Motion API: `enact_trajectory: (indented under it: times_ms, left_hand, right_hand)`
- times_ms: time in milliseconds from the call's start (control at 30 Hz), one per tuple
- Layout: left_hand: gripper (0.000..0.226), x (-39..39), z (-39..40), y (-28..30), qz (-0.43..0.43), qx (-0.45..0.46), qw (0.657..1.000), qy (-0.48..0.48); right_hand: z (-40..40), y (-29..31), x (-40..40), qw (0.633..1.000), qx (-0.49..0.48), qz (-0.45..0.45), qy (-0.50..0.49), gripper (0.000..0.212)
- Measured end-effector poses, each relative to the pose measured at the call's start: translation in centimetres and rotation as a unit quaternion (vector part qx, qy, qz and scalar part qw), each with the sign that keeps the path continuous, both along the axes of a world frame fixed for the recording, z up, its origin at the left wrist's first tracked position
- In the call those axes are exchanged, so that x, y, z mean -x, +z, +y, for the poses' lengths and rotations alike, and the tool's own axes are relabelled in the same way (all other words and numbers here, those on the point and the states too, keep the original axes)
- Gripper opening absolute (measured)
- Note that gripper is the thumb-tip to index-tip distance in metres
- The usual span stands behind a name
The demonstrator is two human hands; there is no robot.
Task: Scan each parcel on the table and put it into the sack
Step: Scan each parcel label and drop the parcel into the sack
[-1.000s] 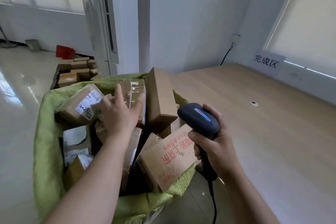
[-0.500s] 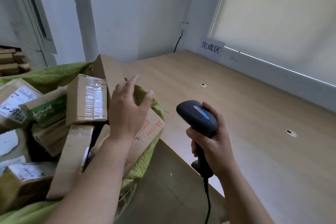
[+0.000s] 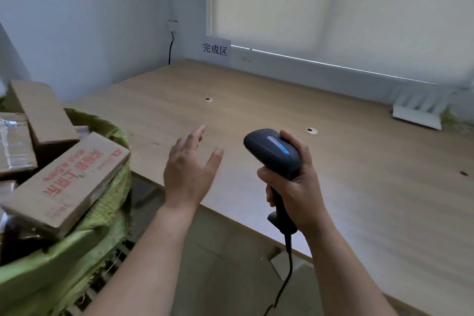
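A green woven sack (image 3: 102, 215) stands at the left, filled with several cardboard parcels. A long brown box with red print (image 3: 64, 182) lies on top at the sack's rim. My left hand (image 3: 191, 169) hovers over the near edge of the wooden table (image 3: 333, 161), fingers spread, holding nothing. My right hand (image 3: 295, 187) grips the handle of a black barcode scanner (image 3: 275, 154), whose head points forward and left; its cable hangs down below my wrist.
A paper sign (image 3: 215, 50) leans against the wall at the table's back. A white ribbed object (image 3: 420, 108) lies at the far right. The tabletop has small round cable holes (image 3: 311, 131). A black cord (image 3: 170, 49) runs down the corner wall.
The view has swung right, from the sack to the table. My left hand has left the parcels in the sack and moved right over the table edge. The scanner stays in my right hand.
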State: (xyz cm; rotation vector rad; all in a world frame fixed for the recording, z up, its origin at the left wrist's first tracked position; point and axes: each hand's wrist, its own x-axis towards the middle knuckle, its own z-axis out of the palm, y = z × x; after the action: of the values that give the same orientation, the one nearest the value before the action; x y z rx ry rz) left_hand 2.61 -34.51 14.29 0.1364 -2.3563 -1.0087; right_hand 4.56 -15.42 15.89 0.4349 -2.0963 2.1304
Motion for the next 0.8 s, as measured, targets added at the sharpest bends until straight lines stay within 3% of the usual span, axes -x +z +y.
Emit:
enact_trajectory:
  times_ms: [800]
  left_hand:
    - [0.059,-1.7,34.0,-1.9,0.029,0.008,0.962,-0.272]
  right_hand:
    - [29.8,-1.4,-10.3,0.968,0.028,0.001,-0.251,0.065]
